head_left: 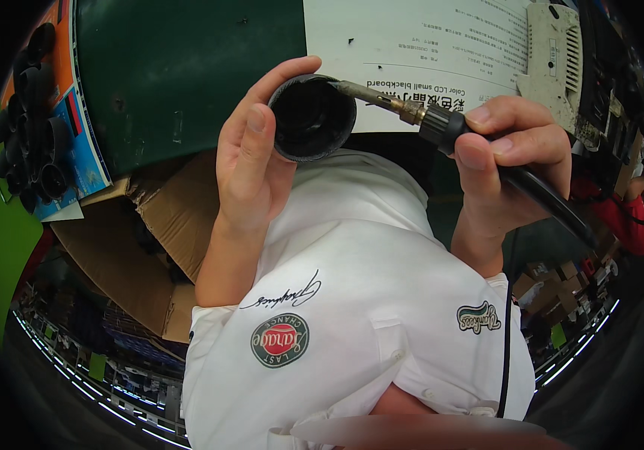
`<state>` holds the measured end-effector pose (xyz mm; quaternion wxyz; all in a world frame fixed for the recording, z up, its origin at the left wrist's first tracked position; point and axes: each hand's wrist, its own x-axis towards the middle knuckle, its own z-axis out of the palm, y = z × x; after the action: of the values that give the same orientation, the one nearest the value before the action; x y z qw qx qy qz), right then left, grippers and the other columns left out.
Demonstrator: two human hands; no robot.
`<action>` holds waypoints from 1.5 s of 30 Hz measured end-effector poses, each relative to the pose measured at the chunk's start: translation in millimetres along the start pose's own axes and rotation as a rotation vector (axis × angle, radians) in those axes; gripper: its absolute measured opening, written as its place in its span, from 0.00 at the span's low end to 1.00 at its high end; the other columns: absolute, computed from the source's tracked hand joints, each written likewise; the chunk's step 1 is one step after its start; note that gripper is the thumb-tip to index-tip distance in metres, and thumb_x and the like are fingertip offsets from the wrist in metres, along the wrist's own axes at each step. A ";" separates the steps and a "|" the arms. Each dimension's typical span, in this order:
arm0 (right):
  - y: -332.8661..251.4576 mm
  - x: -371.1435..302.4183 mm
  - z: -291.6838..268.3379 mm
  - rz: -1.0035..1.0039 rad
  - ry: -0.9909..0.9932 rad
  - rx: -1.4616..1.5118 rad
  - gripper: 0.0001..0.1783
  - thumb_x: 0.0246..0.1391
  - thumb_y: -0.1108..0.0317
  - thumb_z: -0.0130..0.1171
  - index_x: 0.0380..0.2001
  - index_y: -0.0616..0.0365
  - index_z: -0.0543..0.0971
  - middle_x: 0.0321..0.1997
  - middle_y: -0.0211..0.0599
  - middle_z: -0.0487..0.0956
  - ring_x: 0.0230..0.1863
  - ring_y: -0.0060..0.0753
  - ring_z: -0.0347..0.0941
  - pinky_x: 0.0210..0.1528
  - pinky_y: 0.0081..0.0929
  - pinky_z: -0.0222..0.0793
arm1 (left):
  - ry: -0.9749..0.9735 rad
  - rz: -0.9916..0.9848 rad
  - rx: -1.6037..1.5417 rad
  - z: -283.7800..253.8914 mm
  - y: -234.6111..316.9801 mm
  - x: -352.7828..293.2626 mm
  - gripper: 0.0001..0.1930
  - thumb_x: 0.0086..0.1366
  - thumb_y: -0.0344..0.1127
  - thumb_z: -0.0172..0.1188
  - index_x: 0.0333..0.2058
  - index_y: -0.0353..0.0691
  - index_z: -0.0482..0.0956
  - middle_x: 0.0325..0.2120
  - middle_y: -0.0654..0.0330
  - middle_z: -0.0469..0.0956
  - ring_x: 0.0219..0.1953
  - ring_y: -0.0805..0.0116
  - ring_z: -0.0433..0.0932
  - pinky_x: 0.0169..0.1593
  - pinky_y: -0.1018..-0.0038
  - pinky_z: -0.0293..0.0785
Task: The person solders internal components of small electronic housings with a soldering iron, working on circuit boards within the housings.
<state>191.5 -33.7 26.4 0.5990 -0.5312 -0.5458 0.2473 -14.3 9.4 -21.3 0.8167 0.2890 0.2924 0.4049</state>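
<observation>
My left hand (253, 154) is closed around a black, cup-shaped plastic part (311, 133), thumb and fingers along its left side. The part's round mouth faces up toward the camera, and its inside is dark. In my right hand (521, 150) is a soldering iron (442, 127), gripped by its black handle between thumb and fingers. Its metal tip (367, 93) points left and meets the upper right rim of the cup-shaped part; whether it touches or only overlaps in view, I cannot tell. A black cord trails from the handle.
Several similar black cups (33, 124) stand grouped at the far left on printed sheets. A green mat (187, 75) and a white printed sheet (427, 45) cover the bench. A grimy beige device (553, 71) sits at the right. An opened cardboard box (134, 247) lies below the bench's left edge.
</observation>
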 end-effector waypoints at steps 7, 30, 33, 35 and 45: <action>3.5 -5.7 -5.8 -0.011 -0.032 0.065 0.19 0.37 0.82 0.73 0.30 0.57 0.73 0.33 0.44 0.78 0.29 0.25 0.76 0.32 0.18 0.74 | 0.013 0.007 0.005 -1.5 -0.3 -0.8 0.32 0.70 0.50 0.46 0.59 0.24 0.59 0.48 0.51 0.74 0.48 0.69 0.76 0.51 0.73 0.74; 2.7 -9.7 -16.3 0.002 0.073 0.092 0.20 0.38 0.73 0.75 0.28 0.55 0.71 0.31 0.43 0.77 0.30 0.26 0.75 0.33 0.19 0.73 | -0.005 -0.006 -0.067 -3.6 -1.7 2.6 0.26 0.66 0.38 0.50 0.60 0.39 0.55 0.52 0.43 0.67 0.46 0.53 0.75 0.44 0.63 0.76; 2.2 -5.8 -13.8 -0.014 0.049 0.095 0.20 0.37 0.74 0.75 0.29 0.55 0.72 0.32 0.44 0.77 0.30 0.26 0.75 0.33 0.18 0.73 | -0.011 -0.008 -0.137 -3.7 -2.0 2.2 0.25 0.64 0.32 0.50 0.59 0.36 0.57 0.49 0.48 0.70 0.48 0.57 0.75 0.45 0.61 0.77; 1.8 -2.3 -13.6 -0.031 0.036 0.100 0.20 0.37 0.75 0.75 0.29 0.56 0.72 0.32 0.44 0.77 0.30 0.26 0.75 0.32 0.18 0.73 | -0.008 0.000 -0.126 -3.0 -2.8 1.9 0.25 0.64 0.33 0.50 0.59 0.36 0.57 0.49 0.48 0.71 0.48 0.57 0.75 0.45 0.61 0.77; 1.5 5.0 -4.9 -0.060 -0.047 -0.004 0.16 0.45 0.72 0.70 0.28 0.57 0.69 0.33 0.47 0.76 0.25 0.26 0.74 0.22 0.19 0.76 | 0.000 -0.006 -0.113 -2.7 -2.7 1.9 0.25 0.64 0.33 0.52 0.58 0.35 0.58 0.49 0.48 0.71 0.48 0.59 0.75 0.46 0.61 0.77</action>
<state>197.8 -30.6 27.7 0.5923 -0.5096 -0.5758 0.2405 -14.0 10.2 -25.5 0.8330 0.2417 0.2701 0.4181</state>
